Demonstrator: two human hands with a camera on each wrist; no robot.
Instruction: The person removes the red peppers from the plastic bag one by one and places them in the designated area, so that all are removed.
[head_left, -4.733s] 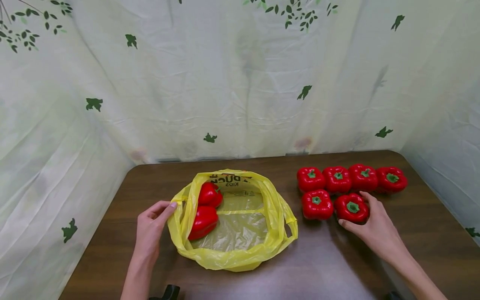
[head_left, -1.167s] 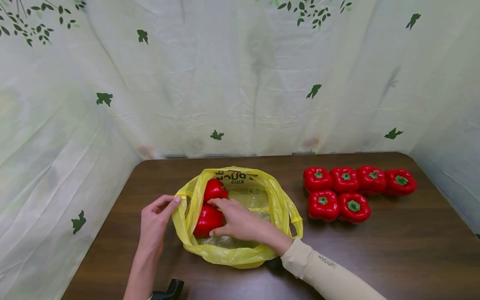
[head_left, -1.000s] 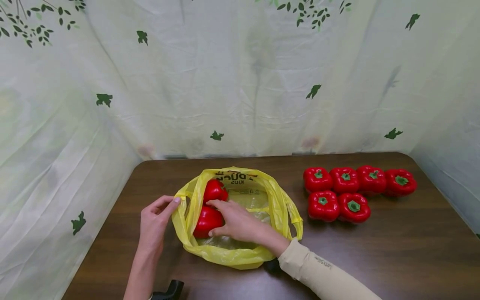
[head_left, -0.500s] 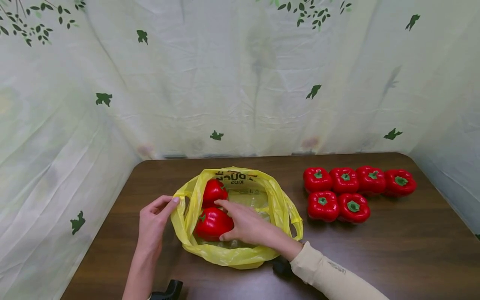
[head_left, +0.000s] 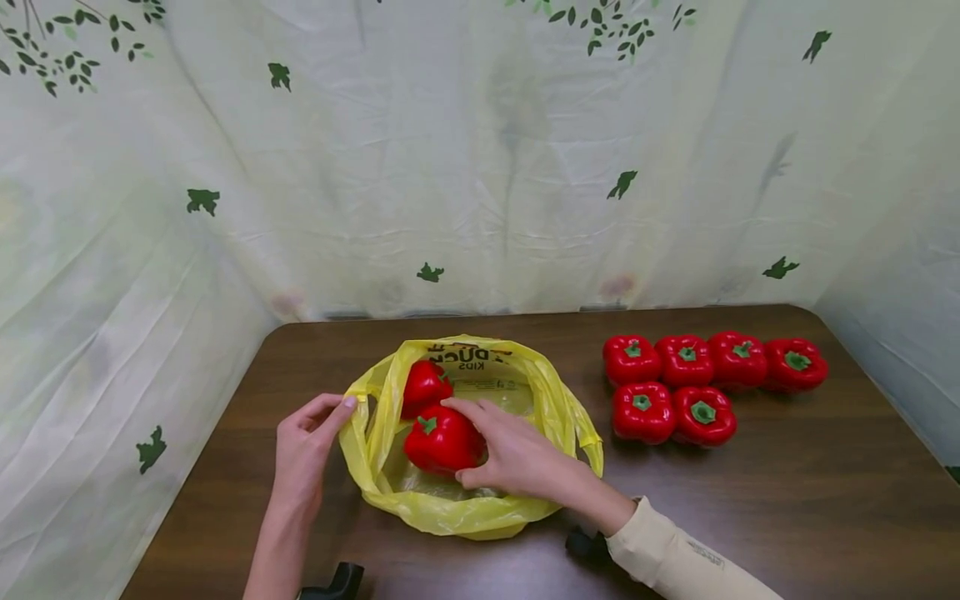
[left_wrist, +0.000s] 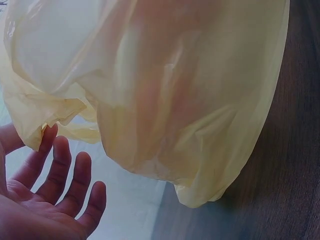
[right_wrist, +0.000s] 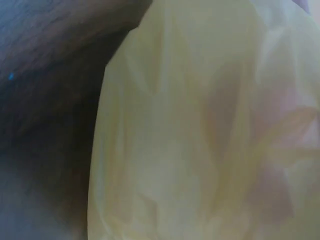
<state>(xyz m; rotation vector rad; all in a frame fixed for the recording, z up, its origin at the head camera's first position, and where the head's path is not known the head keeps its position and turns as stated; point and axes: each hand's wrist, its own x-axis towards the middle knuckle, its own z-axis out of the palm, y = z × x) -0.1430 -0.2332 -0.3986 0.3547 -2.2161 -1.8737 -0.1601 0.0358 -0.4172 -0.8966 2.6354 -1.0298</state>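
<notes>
A yellow plastic bag (head_left: 465, 523) stands wide-mouthed on the table, with two red bell peppers inside. My left hand (head_left: 306, 446) pinches the bag's left edge near the handle between thumb and index finger; in the left wrist view the other fingers of that hand (left_wrist: 55, 192) are spread apart. Reaching in over the right rim, my right hand (head_left: 517, 450) grips the nearer bell pepper (head_left: 442, 442), whose green stem points up and to the left. The second bell pepper (head_left: 424, 387) lies behind it against the bag's left wall. Yellow plastic (right_wrist: 160, 140) veils the right hand in the right wrist view.
To the right of the bag, several more red bell peppers (head_left: 684, 360) sit in two rows, stems up, on the dark wooden table (head_left: 765, 517). A pale cloth with a leaf print (head_left: 480, 167) hangs behind the table.
My right hand has left a pepper on the table and gone into the bag. Over the last second it has drawn the nearer pepper rightward, turning its stem into sight. Left hand holds on.
</notes>
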